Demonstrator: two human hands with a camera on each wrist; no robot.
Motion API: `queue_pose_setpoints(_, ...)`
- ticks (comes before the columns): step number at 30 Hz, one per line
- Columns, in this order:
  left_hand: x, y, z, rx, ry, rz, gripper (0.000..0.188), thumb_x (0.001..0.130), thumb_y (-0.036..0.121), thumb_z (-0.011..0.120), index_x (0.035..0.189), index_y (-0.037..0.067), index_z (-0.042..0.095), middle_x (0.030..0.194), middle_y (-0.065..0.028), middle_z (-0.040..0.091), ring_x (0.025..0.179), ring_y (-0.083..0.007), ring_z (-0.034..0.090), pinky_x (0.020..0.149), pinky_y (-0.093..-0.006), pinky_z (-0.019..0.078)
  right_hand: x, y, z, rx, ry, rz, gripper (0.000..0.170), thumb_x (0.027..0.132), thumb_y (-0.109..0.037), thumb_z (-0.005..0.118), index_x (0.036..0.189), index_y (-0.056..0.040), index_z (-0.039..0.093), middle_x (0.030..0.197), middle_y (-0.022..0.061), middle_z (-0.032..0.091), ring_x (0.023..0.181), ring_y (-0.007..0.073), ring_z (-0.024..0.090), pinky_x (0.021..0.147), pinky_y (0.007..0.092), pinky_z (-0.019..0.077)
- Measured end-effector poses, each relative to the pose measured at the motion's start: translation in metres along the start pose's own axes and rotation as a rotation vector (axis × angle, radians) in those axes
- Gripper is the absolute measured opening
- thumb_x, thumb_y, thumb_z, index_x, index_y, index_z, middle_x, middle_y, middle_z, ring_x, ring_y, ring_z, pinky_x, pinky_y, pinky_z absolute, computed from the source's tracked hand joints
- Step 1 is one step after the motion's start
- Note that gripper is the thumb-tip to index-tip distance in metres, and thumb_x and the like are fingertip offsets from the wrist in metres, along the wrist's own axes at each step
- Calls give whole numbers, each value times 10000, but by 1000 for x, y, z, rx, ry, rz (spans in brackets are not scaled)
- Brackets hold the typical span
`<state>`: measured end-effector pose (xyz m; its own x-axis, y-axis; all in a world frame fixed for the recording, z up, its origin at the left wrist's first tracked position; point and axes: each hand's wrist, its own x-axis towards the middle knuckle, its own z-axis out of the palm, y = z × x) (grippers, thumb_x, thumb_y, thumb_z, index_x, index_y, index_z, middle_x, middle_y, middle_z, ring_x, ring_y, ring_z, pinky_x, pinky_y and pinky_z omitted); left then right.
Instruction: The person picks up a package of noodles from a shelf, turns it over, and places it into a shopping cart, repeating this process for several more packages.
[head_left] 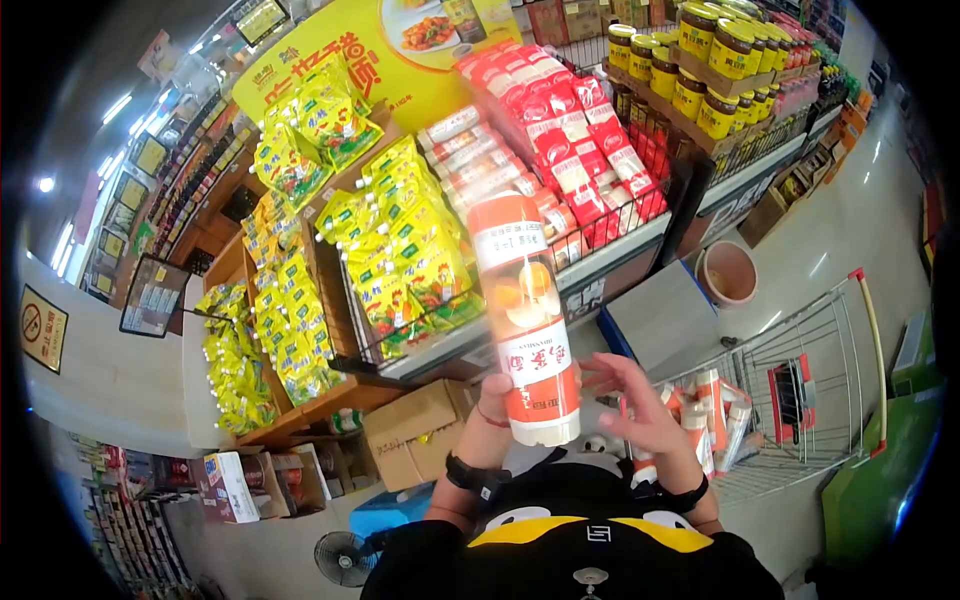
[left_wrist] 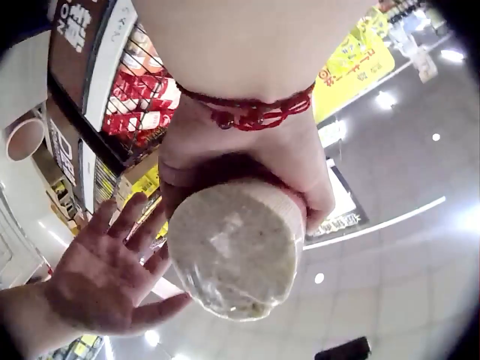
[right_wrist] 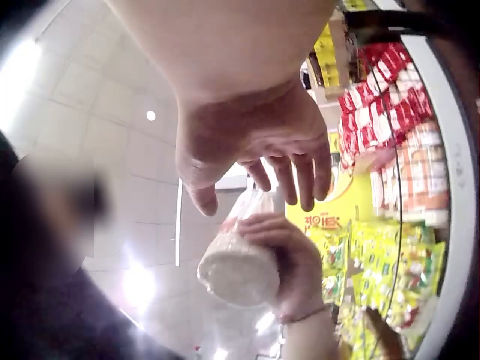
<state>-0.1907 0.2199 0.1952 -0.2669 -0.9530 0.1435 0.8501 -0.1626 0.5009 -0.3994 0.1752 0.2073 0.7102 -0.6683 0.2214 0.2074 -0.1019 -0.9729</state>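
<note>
A round pack of dried noodles (head_left: 541, 350), orange and white with egg pictures on its label, is held up in front of the chest. My left hand (head_left: 492, 398) grips it near its lower end, fingers wrapped around the side. From below, the pale flat end of the noodle pack (left_wrist: 234, 251) shows under clear plastic. Beside the pack, my right hand (head_left: 640, 403) is spread, fingers loosely extended and holding nothing. In the right wrist view, the right hand (right_wrist: 259, 139) appears above the left hand (right_wrist: 296, 262) and the pack.
A shopping cart (head_left: 815, 400) at the right contains several similar noodle packs (head_left: 710, 405). Ahead, a wire display rack holds yellow pouches (head_left: 410, 250) and red-and-white packs (head_left: 570, 140). Yellow-labelled jars (head_left: 715, 60) stand farther right. A cardboard box (head_left: 415, 435) and a fan (head_left: 343, 558) are low at left.
</note>
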Motion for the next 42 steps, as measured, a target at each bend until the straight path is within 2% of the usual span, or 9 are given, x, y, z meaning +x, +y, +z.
queue_pose_setpoints(3,-15,-16,3,-78,-279,11,787,592,336,786,1200,-27,442,1112,-237,553,1012,-357,588,890,-467,473,-14,-10,24,130,-182,127,834,738,-208,745,1416,-51,285,1202,82,453,919,170,485,818,294,435)
queue_pose_setpoints(10,-68,13,28,363,33,484,645,589,236,854,1066,54,459,1002,-156,561,1052,-324,529,949,-478,413,-1,-10,66,297,-130,179,685,766,-108,689,1363,-44,360,1240,79,472,1124,160,498,937,314,423)
queue_pose_setpoints(18,-117,40,34,580,52,510,322,826,270,678,1030,76,521,1089,-198,553,1194,-368,463,1009,-484,382,18,-15,112,272,-172,67,737,700,-203,777,1297,-42,376,1194,83,458,1147,188,453,972,326,361)
queue_pose_setpoints(26,-115,42,74,1001,54,271,731,697,192,812,1309,95,425,1285,-176,468,1300,-342,362,1051,-445,349,-4,-27,104,234,26,102,618,751,-301,709,1221,-35,407,1125,84,486,1036,167,489,906,307,386)
queue_pose_setpoints(27,-117,25,75,814,152,274,1076,639,337,843,1457,108,183,1409,-177,363,1342,-335,300,1069,-437,318,-8,-32,101,243,47,145,599,761,-296,698,1218,-37,409,1113,78,492,1032,159,491,903,300,386)
queue_pose_setpoints(29,-112,8,59,649,76,441,1187,609,448,828,1472,116,83,1463,-177,275,1351,-352,278,1079,-453,292,-20,-33,99,246,66,212,546,783,-277,673,1206,-45,416,1079,60,506,1038,136,480,910,281,364)
queue_pose_setpoints(32,-115,-1,54,613,7,615,1240,607,587,772,1480,125,22,1512,-162,175,1356,-387,250,1091,-503,240,-34,-44,103,547,-23,456,427,837,-265,627,1158,-102,398,1044,82,548,841,141,608,595,256,526)
queue_pose_setpoints(39,-119,-3,44,304,-311,760,1173,585,506,809,1458,114,131,1480,-87,262,1329,-372,297,1051,-620,235,-40,-41,104,741,-145,663,480,849,-384,577,1182,-134,339,1046,150,569,570,233,638,354,289,501)
queue_pose_setpoints(42,-107,-2,42,203,-311,794,935,703,504,722,1404,99,255,1385,-74,380,1250,-336,408,1047,-599,288,-43,-44,103,822,-175,596,569,840,-446,586,1229,-128,320,1144,158,510,811,247,643,586,348,567)
